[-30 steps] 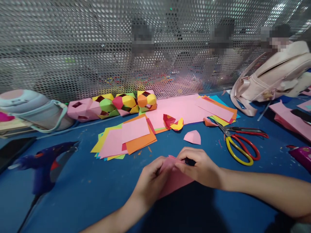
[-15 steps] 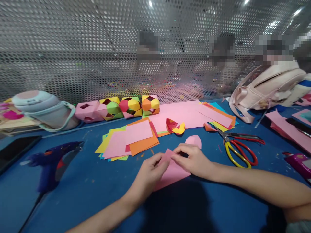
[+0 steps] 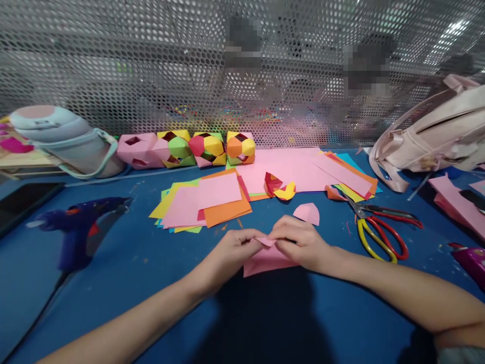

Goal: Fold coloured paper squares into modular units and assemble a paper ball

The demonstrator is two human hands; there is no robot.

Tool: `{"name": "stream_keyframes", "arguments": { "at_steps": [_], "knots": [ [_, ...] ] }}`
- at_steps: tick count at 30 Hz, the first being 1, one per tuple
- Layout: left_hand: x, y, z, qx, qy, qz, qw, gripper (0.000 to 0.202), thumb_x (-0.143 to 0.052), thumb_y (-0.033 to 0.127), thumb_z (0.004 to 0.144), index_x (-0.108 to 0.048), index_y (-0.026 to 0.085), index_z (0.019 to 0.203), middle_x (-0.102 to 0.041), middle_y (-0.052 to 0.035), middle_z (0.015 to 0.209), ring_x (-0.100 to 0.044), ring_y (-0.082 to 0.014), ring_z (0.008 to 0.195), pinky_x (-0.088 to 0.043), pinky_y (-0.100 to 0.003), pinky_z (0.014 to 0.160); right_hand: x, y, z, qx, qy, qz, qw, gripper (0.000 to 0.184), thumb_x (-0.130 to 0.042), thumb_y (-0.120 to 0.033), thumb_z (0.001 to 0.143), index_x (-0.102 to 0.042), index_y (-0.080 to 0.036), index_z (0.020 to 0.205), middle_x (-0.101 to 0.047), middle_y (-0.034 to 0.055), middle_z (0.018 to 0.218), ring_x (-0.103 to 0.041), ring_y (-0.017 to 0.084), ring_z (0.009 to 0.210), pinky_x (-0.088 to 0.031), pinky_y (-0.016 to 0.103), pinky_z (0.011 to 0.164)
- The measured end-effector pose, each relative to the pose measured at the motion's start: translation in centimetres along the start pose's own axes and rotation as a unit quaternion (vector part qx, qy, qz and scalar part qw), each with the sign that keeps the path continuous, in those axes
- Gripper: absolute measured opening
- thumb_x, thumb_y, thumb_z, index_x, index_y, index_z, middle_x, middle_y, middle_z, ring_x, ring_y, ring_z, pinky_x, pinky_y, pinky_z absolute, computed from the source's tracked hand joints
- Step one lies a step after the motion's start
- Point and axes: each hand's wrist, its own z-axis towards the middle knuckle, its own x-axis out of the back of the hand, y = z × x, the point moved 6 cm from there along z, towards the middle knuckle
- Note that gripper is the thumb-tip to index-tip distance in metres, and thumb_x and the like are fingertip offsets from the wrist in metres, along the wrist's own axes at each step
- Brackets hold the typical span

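Between my two hands is a sheet of pink paper (image 3: 267, 261), its top edge folded over toward me. My left hand (image 3: 235, 255) pinches the fold on the left with thumb and forefinger. On the right side my right hand (image 3: 301, 242) grips the same paper, its fingertips close to the left ones. Just beyond the right hand lies a small rounded pink paper piece (image 3: 307, 213). Behind that sit curled red and yellow paper pieces (image 3: 280, 187). Scissors (image 3: 373, 230) with yellow and red handles lie right of my hands.
Stacked coloured sheets (image 3: 220, 197) lie beyond my left hand, with a larger pink sheet (image 3: 295, 169) behind. Folded paper balls (image 3: 206, 149) line the perforated metal screen (image 3: 151, 76). A blue glue gun (image 3: 81, 227) is at left; a backpack (image 3: 432, 134) stands at right.
The pink paper's top, which stood up as a point between my fingers, is now folded down toward me. My hands have drawn closer together, and the view has tilted down.
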Motion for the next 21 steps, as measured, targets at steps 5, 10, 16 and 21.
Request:
{"name": "stream_keyframes", "arguments": {
  "at_steps": [5, 10, 16, 21],
  "knots": [
    [-0.1, 0.1, -0.2, -0.008, -0.020, 0.000, 1.000, 0.023, -0.051, 0.026, 0.073, -0.072, 0.018, 0.076, -0.071, -0.0020, 0.080, -0.061, -0.0194, 0.078, -0.044, -0.027, 0.073, -0.2, -0.5, -0.5, 0.063, -0.049, -0.062, 0.995, 0.023, -0.042, -0.010, 0.087, -0.063, -0.017, 0.094, -0.059, 0.0072, 0.086, -0.056, 0.012, 0.077, -0.049, 0.024, 0.066],
    [0.1, 0.2, -0.2, -0.016, -0.025, -0.002, 1.000, 0.031, -0.045, 0.017, 0.070, -0.073, 0.019, 0.081, -0.072, -0.0005, 0.081, -0.061, -0.0175, 0.077, -0.045, -0.025, 0.074, -0.2, -0.8, -0.8, 0.098, -0.087, -0.129, 0.983, 0.023, -0.043, -0.008, 0.086, -0.061, -0.017, 0.098, -0.060, 0.0072, 0.088, -0.054, 0.013, 0.079, -0.047, 0.025, 0.068],
    [0.2, 0.8, -0.4, -0.030, -0.037, 0.031, 0.998, 0.029, -0.047, 0.019, 0.070, -0.073, 0.020, 0.083, -0.072, -0.0013, 0.085, -0.062, -0.0202, 0.082, -0.046, -0.027, 0.073, -0.6, -0.8, -0.7, 0.102, -0.165, -0.206, 0.959, 0.020, -0.042, -0.012, 0.088, -0.060, -0.019, 0.094, -0.062, 0.0064, 0.090, -0.053, 0.014, 0.078, -0.044, 0.026, 0.070],
    [0.0, 0.9, -0.5, -0.042, -0.034, 0.028, 0.998, 0.025, -0.051, 0.032, 0.080, -0.072, 0.019, 0.076, -0.072, -0.0013, 0.080, -0.063, -0.0188, 0.078, -0.047, -0.026, 0.072, -0.5, -1.6, -0.5, 0.127, -0.173, -0.200, 0.956, 0.021, -0.040, -0.014, 0.090, -0.059, -0.016, 0.096, -0.062, 0.0084, 0.086, -0.053, 0.016, 0.075, -0.045, 0.029, 0.067]
  ]
}}
